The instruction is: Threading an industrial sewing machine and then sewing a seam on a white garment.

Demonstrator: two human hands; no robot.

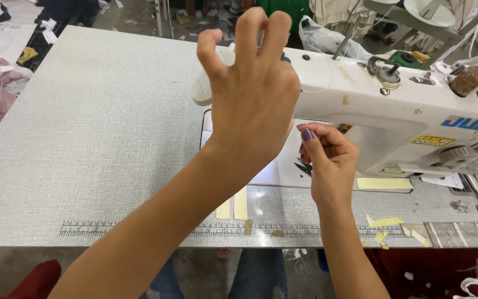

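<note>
**Hands working at the needle end of a sewing machine**

The left hand [255,94] is hovering, fingers spread wide, holding nothing. The right hand [330,160] is pinching narrowly beneath the white sewing machine [394,105] on the worktop [100,144]; whatever it grips is hidden, probably light thread.

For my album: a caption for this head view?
Left hand raised, fingers spread, before white sewing machine; right hand pinched beneath its arm.
</note>
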